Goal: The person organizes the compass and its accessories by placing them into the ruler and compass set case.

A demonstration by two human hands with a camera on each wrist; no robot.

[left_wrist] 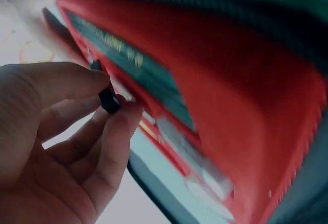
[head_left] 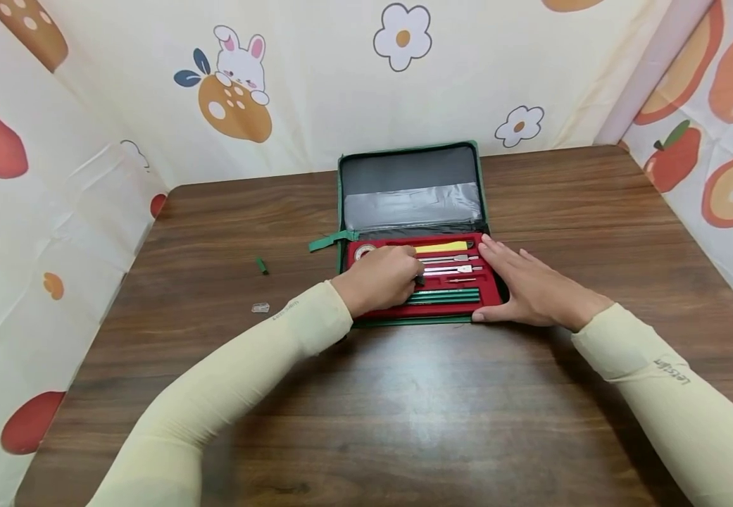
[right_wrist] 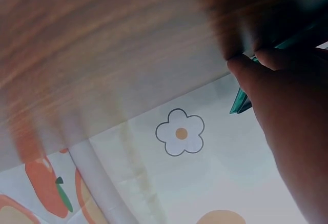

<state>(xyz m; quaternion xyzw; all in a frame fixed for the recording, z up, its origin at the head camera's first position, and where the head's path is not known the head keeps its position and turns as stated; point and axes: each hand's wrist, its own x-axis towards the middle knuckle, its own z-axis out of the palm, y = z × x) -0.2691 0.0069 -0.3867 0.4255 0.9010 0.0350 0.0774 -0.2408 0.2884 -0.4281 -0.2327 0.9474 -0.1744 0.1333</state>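
Note:
A green zippered case (head_left: 412,169) lies unfolded, its red tray (head_left: 491,289) fitted with drawing tools. Over the tray, my left hand (head_left: 384,278) pinches a small black piece (left_wrist: 108,100) between thumb and fingertips; its kind cannot be made out. Close by in their slots lie dark green pencils (head_left: 447,296), a metal compass (head_left: 451,270), another metal instrument (head_left: 448,259) and a yellow-handled tool (head_left: 442,247). At the case's right side rests my right hand (head_left: 527,285), fingers extended along the edge and thumb at the front corner.
Left of the case, a small green piece (head_left: 261,266) and a small clear piece (head_left: 260,308) lie on the wooden table (head_left: 404,415). A green strap (head_left: 324,242) sticks out from the case's left side. Patterned cloth (head_left: 315,77) hangs behind the table.

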